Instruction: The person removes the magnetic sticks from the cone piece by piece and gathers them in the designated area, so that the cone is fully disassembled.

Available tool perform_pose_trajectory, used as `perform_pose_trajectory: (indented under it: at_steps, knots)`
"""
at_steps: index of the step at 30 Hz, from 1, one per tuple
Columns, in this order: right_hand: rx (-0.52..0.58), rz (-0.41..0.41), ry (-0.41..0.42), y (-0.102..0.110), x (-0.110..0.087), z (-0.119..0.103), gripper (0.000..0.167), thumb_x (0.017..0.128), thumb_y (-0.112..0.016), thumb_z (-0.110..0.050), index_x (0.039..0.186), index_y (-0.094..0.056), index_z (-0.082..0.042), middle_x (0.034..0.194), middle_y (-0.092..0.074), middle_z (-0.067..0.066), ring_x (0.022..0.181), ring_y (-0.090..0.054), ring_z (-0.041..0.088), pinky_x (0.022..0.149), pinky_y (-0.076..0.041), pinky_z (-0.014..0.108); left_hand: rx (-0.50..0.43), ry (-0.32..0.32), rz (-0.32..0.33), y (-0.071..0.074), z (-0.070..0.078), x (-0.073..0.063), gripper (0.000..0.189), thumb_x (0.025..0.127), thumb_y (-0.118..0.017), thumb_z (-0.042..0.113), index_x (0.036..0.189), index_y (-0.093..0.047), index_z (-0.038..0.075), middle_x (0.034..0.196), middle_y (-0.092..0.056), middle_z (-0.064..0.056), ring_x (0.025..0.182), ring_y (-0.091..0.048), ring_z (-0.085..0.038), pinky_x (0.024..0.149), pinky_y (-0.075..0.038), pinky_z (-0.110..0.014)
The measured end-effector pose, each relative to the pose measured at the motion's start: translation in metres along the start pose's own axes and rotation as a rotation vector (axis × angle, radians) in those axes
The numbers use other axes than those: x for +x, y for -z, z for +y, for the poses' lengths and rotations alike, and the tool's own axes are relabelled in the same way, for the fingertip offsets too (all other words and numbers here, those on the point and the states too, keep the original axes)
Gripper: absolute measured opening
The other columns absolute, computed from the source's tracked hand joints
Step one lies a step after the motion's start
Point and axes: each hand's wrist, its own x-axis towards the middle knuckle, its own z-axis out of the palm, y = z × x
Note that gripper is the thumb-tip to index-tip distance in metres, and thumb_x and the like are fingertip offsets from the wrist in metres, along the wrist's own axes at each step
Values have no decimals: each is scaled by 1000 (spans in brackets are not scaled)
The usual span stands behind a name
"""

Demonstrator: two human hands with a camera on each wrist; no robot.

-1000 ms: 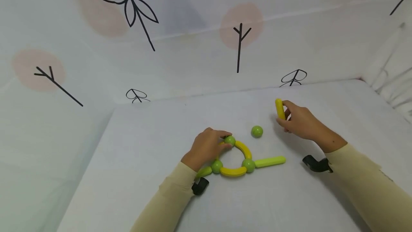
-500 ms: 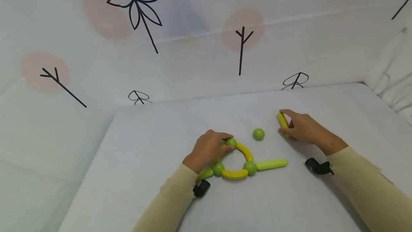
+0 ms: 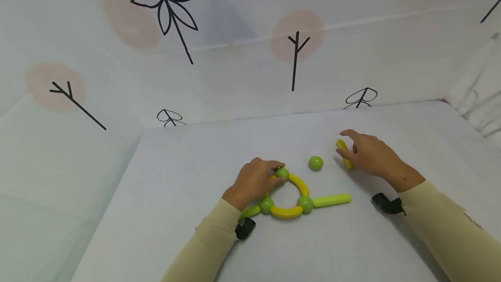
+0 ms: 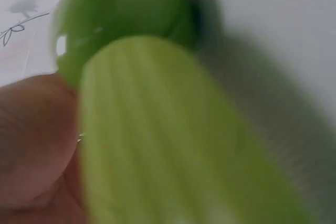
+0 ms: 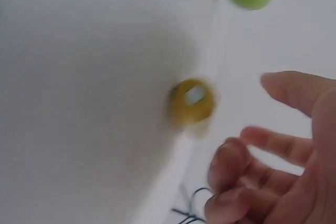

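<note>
My left hand (image 3: 252, 182) pinches a green ball (image 3: 282, 173) between thumb and finger. That ball tops a ring of curved yellow rods (image 3: 286, 212) joined by green balls, partly covered by the hand. A ribbed light-green rod (image 4: 157, 140) fills the left wrist view, meeting a green ball (image 4: 126, 14). My right hand (image 3: 369, 155) has its thumb and finger spread beside a yellow rod (image 3: 341, 144) on the table, gripping nothing. In the right wrist view, a blurred yellow rod end (image 5: 191, 103) with a pale spot lies apart from the fingers.
A loose green ball (image 3: 315, 162) lies between the ring and the yellow rod. A straight light-green rod (image 3: 332, 200) extends right from the ring's right-hand ball (image 3: 305, 204). Behind the white table (image 3: 188, 151) rises a printed cloth backdrop (image 3: 235, 82).
The right hand lowered the yellow rod to the table, then let go; its thumb and finger are now spread. The left hand keeps its pinch on the green ball.
</note>
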Motion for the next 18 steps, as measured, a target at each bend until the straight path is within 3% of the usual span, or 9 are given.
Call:
perform_pose_trajectory:
  at_steps: [3,5,9,12,15,18]
  knots:
    - [40,22,59,4,-6,-12,42,98,-62,-31,129,-53,-4,82,-57,8,65,-50,18,54,-42,30,47,-38,-8,5,2,-2,55,93,-69,44,143,-55,28,136,-64,3,123,-59,-21,101,-48,-44]
    - [83,16,132,5,-11,-22,28,97,-65,-27,116,-60,-8,82,-57,5,66,-50,17,54,-43,29,66,-78,20,11,5,-4,54,94,-67,44,144,-53,27,139,-61,2,124,-59,-21,102,-48,-46]
    - [148,-79,317,1,-22,-39,6,94,-70,-22,97,-66,-18,79,-58,-4,68,-52,13,57,-46,24,-13,-159,80,22,13,-14,38,96,-66,39,131,-64,24,121,-69,7,110,-64,-15,98,-49,-39]
    - [196,-212,413,-4,-28,-47,7,92,-72,-24,93,-65,-21,79,-59,-8,70,-54,10,61,-48,22,-44,-236,63,23,19,-23,25,97,-66,37,116,-71,23,104,-71,11,96,-65,-8,91,-50,-32]
    - [234,-334,463,-9,-36,-52,12,90,-75,-28,93,-65,-21,81,-60,-10,69,-55,7,62,-49,22,9,-306,3,18,24,-31,23,96,-67,41,110,-72,24,98,-70,13,91,-64,-3,87,-49,-28]
    - [242,-400,490,-12,-42,-54,17,85,-79,-30,93,-66,-23,84,-60,-11,67,-54,5,62,-49,21,73,-340,-50,11,28,-38,26,93,-68,47,109,-73,26,97,-69,14,90,-61,1,82,-46,-25]
